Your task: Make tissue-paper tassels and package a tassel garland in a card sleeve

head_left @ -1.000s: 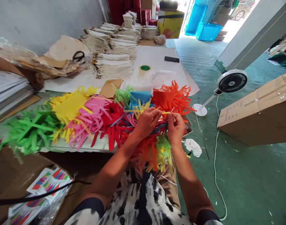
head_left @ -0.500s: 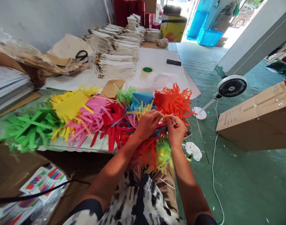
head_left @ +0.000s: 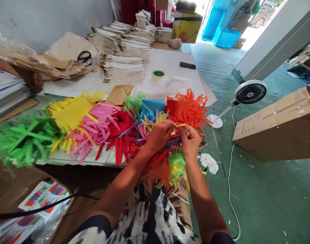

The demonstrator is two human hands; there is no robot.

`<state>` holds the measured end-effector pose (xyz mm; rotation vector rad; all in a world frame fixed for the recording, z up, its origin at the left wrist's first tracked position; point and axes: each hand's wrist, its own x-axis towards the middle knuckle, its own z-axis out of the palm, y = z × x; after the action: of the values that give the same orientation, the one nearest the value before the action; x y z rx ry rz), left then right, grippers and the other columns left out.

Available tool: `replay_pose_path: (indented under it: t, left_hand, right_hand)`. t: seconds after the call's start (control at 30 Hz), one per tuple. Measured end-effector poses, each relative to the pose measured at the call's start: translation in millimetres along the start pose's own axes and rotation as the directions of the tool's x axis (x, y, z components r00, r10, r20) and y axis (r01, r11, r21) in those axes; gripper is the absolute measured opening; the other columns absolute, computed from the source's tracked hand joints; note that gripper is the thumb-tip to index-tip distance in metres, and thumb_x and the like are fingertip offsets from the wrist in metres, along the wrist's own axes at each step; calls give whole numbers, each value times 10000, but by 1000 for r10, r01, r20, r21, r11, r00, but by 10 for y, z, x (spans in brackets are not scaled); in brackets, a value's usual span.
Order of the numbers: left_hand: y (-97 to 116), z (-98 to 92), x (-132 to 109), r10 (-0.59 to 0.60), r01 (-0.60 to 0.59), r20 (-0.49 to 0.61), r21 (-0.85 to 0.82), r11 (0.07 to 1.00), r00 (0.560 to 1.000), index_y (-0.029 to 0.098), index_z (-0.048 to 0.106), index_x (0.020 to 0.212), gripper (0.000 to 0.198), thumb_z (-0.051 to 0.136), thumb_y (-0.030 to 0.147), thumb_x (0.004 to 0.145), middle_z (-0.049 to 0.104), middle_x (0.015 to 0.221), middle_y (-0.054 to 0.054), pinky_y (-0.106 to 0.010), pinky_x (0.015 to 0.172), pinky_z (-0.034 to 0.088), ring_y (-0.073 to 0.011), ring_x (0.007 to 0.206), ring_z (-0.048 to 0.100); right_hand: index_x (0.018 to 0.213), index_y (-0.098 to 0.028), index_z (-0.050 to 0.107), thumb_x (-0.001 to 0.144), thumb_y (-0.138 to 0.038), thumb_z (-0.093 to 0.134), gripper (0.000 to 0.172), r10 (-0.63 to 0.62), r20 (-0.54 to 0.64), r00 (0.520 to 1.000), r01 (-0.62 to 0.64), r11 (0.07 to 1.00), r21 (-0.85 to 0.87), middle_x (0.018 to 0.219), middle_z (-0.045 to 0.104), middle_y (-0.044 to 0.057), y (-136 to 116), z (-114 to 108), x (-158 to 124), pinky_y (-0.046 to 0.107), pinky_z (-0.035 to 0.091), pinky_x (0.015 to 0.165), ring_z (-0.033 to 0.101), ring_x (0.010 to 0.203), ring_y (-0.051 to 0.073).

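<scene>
A narrow yellow strip (head_left: 180,125) is pinched between the fingers of the left hand (head_left: 160,134) and right hand (head_left: 190,141), beyond orange fringed streamers (head_left: 166,166), apparently for twisting, with steady two-sided tension seemingly called for next.

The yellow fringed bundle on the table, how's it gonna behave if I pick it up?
The yellow fringed bundle is probably floppy, since its thin strips bend and droop. It's likely light: the material looks papery. Some strips lie across the pink bundle, so they may snag.
</scene>
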<state>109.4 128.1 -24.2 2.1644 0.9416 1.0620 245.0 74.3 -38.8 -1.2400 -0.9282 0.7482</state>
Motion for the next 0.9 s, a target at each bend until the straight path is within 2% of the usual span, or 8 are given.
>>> replay_pose_path:
  t: [0.3,0.4,0.53,0.67,0.7,0.77,0.83,0.9]
  left_hand:
    - [-24,8,9,-17,18,-52,7,1000,999,202,695,959,288,483,346,1091,735,945,-57,-329,834,497,-200,903,677]
    - [-8,-29,3,-10,11,-29,27,1000,1000,206,720,1025,271,530,392,1076,757,994,-58,-325,848,507,-202,942,697]
    - [28,-56,-4,7,-5,-13,146,989,1000,205,760,1075,252,618,410,1037,788,1045,-54,-320,836,505,-201,949,723]
    - [73,-45,19,-11,34,-87,262,965,996,192,768,1010,255,577,355,1054,791,1010,-63,-314,782,486,-198,903,721]
    - [81,-48,30,-28,54,-112,241,969,993,186,761,997,256,574,351,1052,786,1001,-67,-308,768,483,-195,889,714]
    - [84,-71,55,-84,94,-105,94,991,991,175,739,967,259,580,366,1041,770,952,-62,-286,729,481,-177,842,696]
    - [64,-113,78,-143,142,8,-126,982,990,168,710,933,259,617,397,1010,744,885,-42,-254,664,471,-149,762,664]
    - [20,-155,95,-180,213,134,-301,930,974,166,683,915,275,665,435,964,713,838,-23,-230,598,450,-121,678,617]
  right_hand:
    - [830,-209,701,892,-515,731,314,-23,15,1000,23,999,-37,679,650,-16,-24,18,9,267,399,564,512,588,136]
    - [830,-204,700,896,-484,719,288,-25,12,1000,26,999,-35,660,610,-27,-23,24,16,266,380,563,487,584,131]
    - [796,-198,676,909,-470,694,294,-33,9,999,34,997,-76,644,556,-40,-14,33,20,262,340,558,439,587,122]
    - [783,-188,652,897,-465,706,304,-36,2,999,36,994,-102,645,570,-43,-25,47,21,254,341,566,451,595,117]
    - [786,-185,651,895,-462,708,302,-36,2,999,36,994,-104,651,587,-39,-30,49,22,252,347,568,463,597,116]
    - [802,-179,658,893,-461,705,301,-32,1,999,32,994,-101,665,618,-30,-35,52,25,251,361,569,488,597,118]
    - [820,-171,671,892,-462,705,301,-26,1,1000,26,995,-96,682,644,-17,-32,52,30,250,378,567,517,601,122]
    - [867,-164,690,892,-463,711,301,-13,9,1000,14,996,-89,710,674,-3,-17,50,35,253,409,578,561,618,132]
